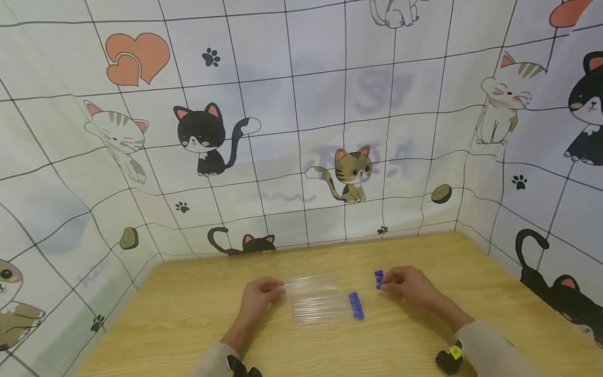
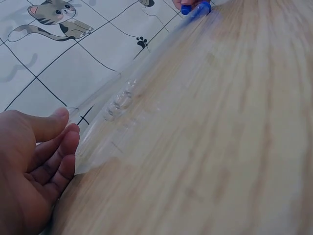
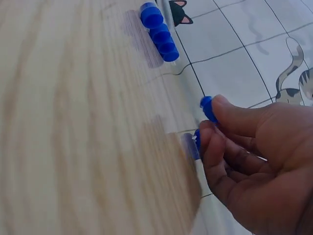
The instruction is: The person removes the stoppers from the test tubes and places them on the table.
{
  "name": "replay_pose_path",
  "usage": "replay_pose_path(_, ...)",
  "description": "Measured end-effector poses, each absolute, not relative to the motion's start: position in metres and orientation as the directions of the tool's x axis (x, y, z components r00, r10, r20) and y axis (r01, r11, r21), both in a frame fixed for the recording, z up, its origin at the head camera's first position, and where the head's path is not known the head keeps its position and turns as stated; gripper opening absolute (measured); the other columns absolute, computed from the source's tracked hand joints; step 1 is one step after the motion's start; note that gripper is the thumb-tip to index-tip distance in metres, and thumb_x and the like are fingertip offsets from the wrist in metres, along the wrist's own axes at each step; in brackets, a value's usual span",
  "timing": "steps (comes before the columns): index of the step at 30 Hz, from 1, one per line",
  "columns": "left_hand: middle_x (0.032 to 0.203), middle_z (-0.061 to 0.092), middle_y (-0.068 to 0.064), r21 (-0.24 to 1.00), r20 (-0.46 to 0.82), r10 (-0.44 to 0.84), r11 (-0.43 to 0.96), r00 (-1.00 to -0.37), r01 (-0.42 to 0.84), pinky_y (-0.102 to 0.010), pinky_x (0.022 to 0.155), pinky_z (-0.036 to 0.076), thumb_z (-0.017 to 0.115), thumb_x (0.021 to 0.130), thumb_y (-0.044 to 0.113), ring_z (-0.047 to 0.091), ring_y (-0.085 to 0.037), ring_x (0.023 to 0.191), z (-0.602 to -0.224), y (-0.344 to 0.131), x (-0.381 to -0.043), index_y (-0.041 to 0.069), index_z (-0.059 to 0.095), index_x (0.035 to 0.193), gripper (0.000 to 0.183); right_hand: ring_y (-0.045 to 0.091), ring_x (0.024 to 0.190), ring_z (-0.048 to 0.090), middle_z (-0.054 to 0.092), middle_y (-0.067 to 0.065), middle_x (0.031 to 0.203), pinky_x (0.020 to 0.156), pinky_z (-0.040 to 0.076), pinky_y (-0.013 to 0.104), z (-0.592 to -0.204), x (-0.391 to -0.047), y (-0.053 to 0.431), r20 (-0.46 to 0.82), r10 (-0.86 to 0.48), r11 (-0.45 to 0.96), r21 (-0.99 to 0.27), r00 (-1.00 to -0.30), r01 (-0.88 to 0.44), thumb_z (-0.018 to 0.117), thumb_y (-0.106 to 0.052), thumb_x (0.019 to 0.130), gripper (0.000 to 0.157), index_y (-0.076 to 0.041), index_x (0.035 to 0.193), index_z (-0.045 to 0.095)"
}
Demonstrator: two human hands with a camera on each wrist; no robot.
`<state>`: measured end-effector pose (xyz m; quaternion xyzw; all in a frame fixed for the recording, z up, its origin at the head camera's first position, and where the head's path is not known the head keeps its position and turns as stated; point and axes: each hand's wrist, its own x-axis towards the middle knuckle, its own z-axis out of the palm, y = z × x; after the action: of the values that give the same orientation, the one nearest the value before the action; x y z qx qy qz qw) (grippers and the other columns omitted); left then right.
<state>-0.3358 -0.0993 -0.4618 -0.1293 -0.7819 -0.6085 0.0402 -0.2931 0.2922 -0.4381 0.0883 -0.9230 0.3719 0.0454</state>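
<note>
My left hand point(image 1: 259, 301) is at the left ends of the clear tubes point(image 1: 311, 283) in the farther row. In the left wrist view its thumb and forefinger pinch the end of one clear tube point(image 2: 95, 95). Nearer in the head view lies a row of clear test tubes point(image 1: 322, 310) with blue caps point(image 1: 356, 306) on their right ends. To the right, my right hand point(image 1: 409, 285) pinches a small blue cap point(image 3: 208, 108) between thumb and fingertips. Other loose blue caps point(image 1: 379, 273) sit beside its fingertips, partly hidden by the hand.
A wood-grain table point(image 1: 188, 324) lies beneath everything. Behind it and at both sides hangs a white gridded cloth point(image 1: 282, 131) printed with cats, hearts and paw marks. Each wrist wears a dark strap-on device point(image 1: 448, 361) at the sleeve.
</note>
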Motion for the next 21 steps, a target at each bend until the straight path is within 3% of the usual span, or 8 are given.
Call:
replay_pose_path(5, 0.078, 0.064, -0.005, 0.927, 0.216, 0.142, 0.280, -0.966, 0.249, -0.029, 0.058, 0.047, 0.069, 0.078, 0.018, 0.060, -0.019, 0.067, -0.4627, -0.0998, -0.3358, 0.006, 0.066, 0.092, 0.019, 0.013, 0.086, 0.054, 0.061, -0.006, 0.089, 0.068, 0.044, 0.029, -0.4407, -0.2951, 0.2957, 0.090, -0.094, 0.704, -0.698, -0.991, -0.130, 0.066, -0.035, 0.079, 0.016, -0.020, 0.086, 0.065)
replay_pose_path(11, 0.077, 0.063, -0.008, 0.901, 0.261, 0.147, 0.317, -0.954, 0.295, -0.029, 0.050, 0.046, 0.069, 0.078, 0.016, 0.056, -0.019, 0.062, -0.4616, -0.0993, -0.3367, 0.004, 0.061, 0.092, 0.020, 0.014, 0.076, 0.053, 0.061, -0.003, 0.084, 0.062, 0.043, 0.029, -0.4394, -0.2941, 0.2959, 0.136, -0.102, 0.681, -0.713, -0.985, -0.169, 0.067, -0.030, 0.079, 0.018, -0.014, 0.087, 0.065)
replay_pose_path(21, 0.071, 0.058, 0.004, 0.815, 0.310, 0.127, 0.475, -0.942, 0.332, -0.027, 0.055, 0.043, 0.073, 0.074, 0.020, 0.052, -0.014, 0.066, -0.4626, -0.0984, -0.3349, 0.015, 0.065, 0.078, 0.010, 0.016, 0.067, 0.050, 0.060, 0.001, 0.078, 0.056, 0.043, 0.029, -0.4427, -0.2931, 0.2932, 0.106, -0.073, 0.621, -0.773, -0.992, -0.128, 0.067, -0.023, 0.080, 0.016, -0.010, 0.087, 0.064)
